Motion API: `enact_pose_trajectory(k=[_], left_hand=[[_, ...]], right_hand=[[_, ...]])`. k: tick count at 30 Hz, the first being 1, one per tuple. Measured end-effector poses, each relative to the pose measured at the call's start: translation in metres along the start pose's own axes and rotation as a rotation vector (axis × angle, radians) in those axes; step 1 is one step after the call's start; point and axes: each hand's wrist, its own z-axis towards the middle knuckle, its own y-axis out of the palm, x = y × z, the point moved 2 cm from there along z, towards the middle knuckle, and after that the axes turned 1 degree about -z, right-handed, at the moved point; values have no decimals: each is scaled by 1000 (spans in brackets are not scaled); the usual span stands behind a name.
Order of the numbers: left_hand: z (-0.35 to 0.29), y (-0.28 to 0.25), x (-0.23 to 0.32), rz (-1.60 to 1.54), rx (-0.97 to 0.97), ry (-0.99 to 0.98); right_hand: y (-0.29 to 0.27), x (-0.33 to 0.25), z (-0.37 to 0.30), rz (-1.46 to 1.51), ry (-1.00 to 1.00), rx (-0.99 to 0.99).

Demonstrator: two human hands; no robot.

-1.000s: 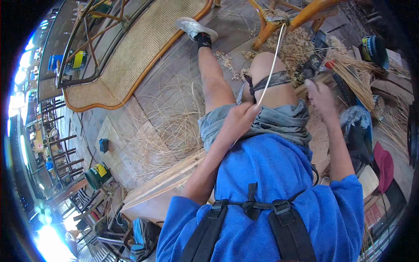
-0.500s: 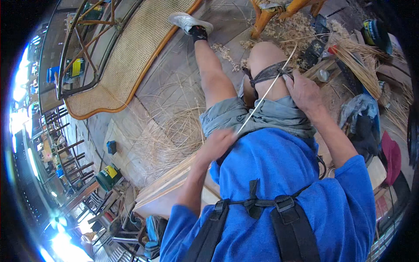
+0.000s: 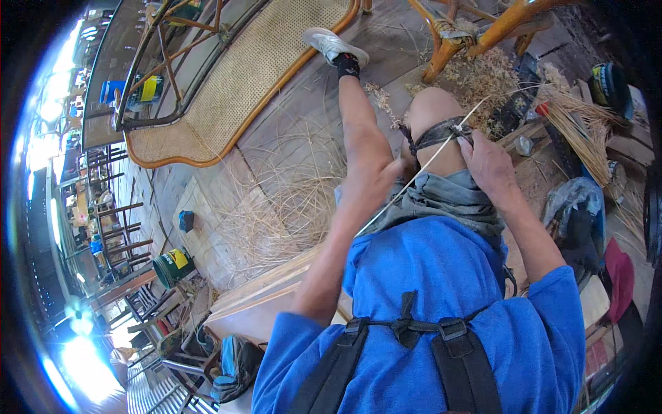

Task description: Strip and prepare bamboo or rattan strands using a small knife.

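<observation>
The left hand [image 3: 383,181], at the waist half a second ago, has come forward beside the left thigh [image 3: 362,138], so it is now near the middle of the pale strip [image 3: 427,164]; it is blurred, and whether its fingers pinch the strip cannot be told. The strip slants from the shirt [image 3: 427,259] across the dark knee band [image 3: 429,139]. There the right hand's [image 3: 491,165] fingers bunch close together, touching the band; their grip is hidden.

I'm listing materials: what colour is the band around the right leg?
The band is nearly black; best seen in the head view.
</observation>
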Motion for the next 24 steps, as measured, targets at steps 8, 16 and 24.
enact_pose_trajectory(k=[8,16,24], left_hand=[[70,61,30,11,7,194],[-87,-18,-62,-33,-426,-129],[-212,-63,-120,-631,-322,-625]], right_hand=[[5,-9,-2,-23,79,-42],[3,10,-1,-15,91,-46],[6,11,14,283,143,-166]])
